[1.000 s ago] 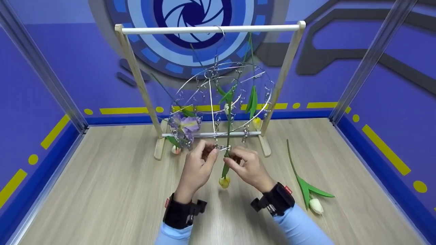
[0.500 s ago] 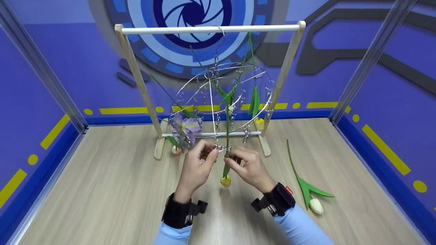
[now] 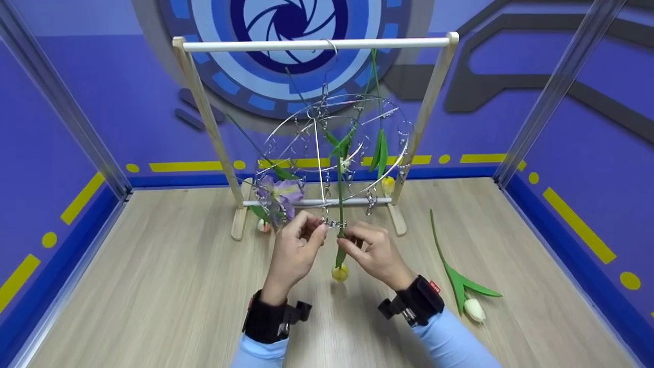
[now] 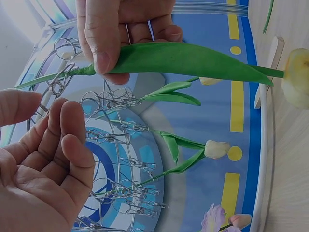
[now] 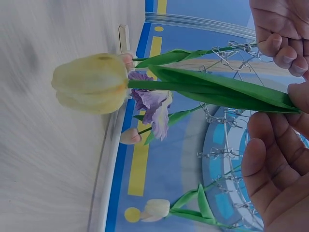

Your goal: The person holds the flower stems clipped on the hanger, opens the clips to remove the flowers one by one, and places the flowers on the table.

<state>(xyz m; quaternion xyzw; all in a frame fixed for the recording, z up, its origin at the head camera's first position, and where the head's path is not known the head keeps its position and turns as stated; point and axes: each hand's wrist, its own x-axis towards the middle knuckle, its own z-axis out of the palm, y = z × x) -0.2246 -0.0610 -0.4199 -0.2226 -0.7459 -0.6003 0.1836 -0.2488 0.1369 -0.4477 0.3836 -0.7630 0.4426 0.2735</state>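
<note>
The right hand (image 3: pixel 370 248) pinches the yellow flower (image 3: pixel 340 273); the left hand (image 3: pixel 299 250) apparently a clip (image 4: pixel 59 86), partly hidden; best hold the stem (image 3: pixel 341 197) straight.

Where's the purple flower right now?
In the head view, the purple flower is left of centre, just right of the rack's left upright and beyond the left hand.

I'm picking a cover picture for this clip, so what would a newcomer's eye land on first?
Probably the big purple flower, at the left side of the round wire hanger. Next might be the front yellow tulip, head down, held near its leaf base by the right hand. Then the white tulip lying on the table at the right.
</note>
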